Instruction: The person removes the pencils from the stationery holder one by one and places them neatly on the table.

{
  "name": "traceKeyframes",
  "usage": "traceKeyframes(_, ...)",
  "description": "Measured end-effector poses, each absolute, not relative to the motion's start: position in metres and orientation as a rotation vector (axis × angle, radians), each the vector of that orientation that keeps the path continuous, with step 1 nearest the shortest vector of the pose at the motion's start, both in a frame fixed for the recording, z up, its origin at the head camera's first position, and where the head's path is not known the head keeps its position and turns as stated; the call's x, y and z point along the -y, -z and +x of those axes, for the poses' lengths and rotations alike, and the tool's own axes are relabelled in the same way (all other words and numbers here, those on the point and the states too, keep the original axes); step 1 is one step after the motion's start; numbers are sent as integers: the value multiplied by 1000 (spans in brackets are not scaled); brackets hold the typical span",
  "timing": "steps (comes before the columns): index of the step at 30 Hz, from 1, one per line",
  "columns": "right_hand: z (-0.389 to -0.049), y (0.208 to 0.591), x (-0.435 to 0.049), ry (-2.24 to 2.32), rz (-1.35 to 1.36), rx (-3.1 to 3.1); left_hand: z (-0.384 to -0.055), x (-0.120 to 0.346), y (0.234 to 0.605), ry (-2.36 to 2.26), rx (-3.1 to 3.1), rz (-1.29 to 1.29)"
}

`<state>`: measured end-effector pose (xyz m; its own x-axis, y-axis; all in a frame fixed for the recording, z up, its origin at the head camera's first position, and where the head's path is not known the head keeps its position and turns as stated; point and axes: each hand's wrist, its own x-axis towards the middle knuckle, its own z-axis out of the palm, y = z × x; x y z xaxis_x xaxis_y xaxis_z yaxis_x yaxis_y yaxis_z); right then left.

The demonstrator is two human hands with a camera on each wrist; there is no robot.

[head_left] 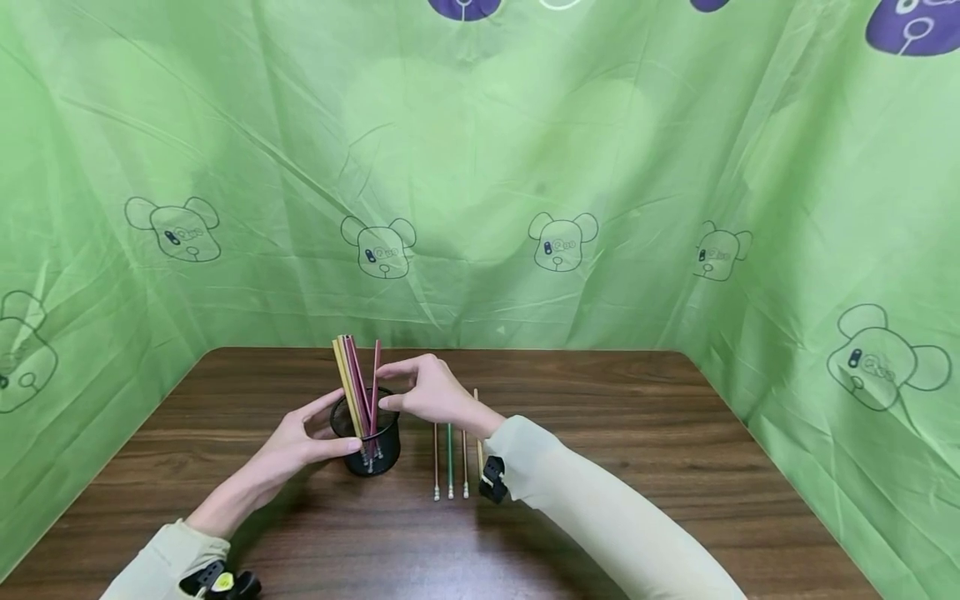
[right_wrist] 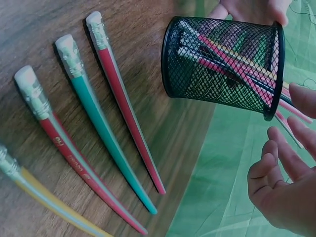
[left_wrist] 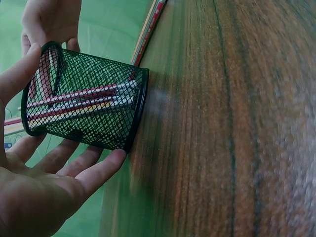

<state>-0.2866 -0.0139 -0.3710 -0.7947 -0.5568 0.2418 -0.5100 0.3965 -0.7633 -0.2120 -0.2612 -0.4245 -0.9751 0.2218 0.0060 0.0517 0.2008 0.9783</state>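
Note:
A black mesh pencil cup [head_left: 367, 454] stands on the table, with several pencils [head_left: 352, 375] leaning inside, eraser ends down. My left hand [head_left: 296, 442] holds the cup from the left, thumb at the rim and fingers curved round the mesh in the left wrist view. At the cup's mouth, my right hand [head_left: 435, 392] has its thumb and index finger apart, close beside a red pencil [head_left: 377, 358] standing in the cup. The right wrist view shows that hand's loosely bent fingers [right_wrist: 279, 168] near the rim and pencil ends.
Right of the cup, several pencils lie side by side on the brown wooden table [head_left: 600, 467]: a green pencil [right_wrist: 98, 116], a red pencil [right_wrist: 123, 98], another red one and a yellow pencil [right_wrist: 49, 200]. Green cloth [head_left: 480, 150] with bear drawings surrounds the table.

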Motion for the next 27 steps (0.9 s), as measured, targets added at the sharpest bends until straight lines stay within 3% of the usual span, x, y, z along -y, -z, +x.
traceKeyframes(27,-286,372,35,1313,-939,-2628,-211,261,423,-1874,-2320,235)
